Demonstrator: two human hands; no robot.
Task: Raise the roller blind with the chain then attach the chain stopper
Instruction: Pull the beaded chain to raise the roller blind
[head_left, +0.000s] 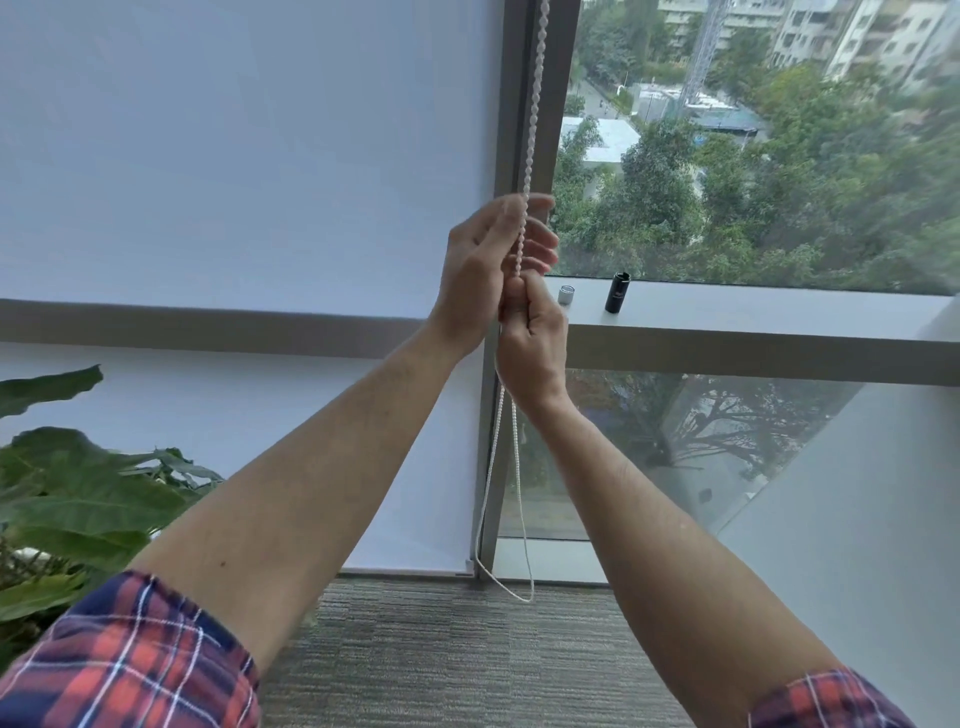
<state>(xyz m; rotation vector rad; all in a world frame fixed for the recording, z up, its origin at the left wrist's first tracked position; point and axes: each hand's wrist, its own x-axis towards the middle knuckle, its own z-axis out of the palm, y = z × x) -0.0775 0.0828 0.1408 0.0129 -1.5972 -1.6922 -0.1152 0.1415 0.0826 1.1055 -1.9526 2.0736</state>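
White beaded plastic chain (531, 119), vertical, clamped in right hand (531, 340); left hand (485, 270) loosely curled round it, directly above.

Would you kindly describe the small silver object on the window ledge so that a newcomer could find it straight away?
Start at the grey window ledge under the uncovered pane on the right. Just right of the hands gripping the bead chain stands a short silver cylinder. Unlike the taller black cylinder further right, it is squat and pale.
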